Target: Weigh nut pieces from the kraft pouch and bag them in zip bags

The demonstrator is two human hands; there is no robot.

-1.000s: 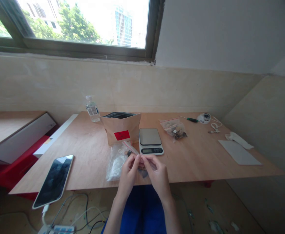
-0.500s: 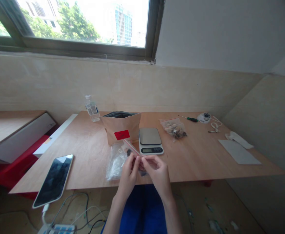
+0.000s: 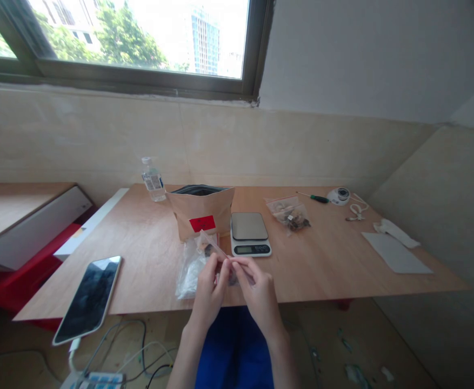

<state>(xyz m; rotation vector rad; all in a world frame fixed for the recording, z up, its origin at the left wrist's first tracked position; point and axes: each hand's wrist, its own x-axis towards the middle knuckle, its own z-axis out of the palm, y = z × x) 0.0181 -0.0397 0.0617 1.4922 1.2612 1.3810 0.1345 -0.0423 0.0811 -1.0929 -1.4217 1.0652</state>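
Observation:
A small clear zip bag (image 3: 213, 243) with a reddish seal strip is pinched at its top edge by both hands. My left hand (image 3: 211, 282) closes on the strip with thumb and forefinger, and my right hand (image 3: 255, 283) grips it right beside. Dark contents show through the plastic, but my fingers cover most of the bag. Under and left of it lies a larger clear plastic bag (image 3: 188, 275) with whitish contents. Just beyond my hands stand a brown paper pouch (image 3: 204, 210), open at the top with a red label, and a digital kitchen scale (image 3: 250, 227).
Farther right lies another filled zip bag (image 3: 288, 213), near a green-handled screwdriver (image 3: 319, 199) and a white dome camera (image 3: 339, 195). A white sheet (image 3: 396, 253) rests at the right. A phone (image 3: 88, 300) overhangs the front left edge. A water bottle (image 3: 153, 181) stands behind.
Both hands have shifted slightly left with the zip bag. My right hand's fingers have drawn closer to my left along the seal strip.

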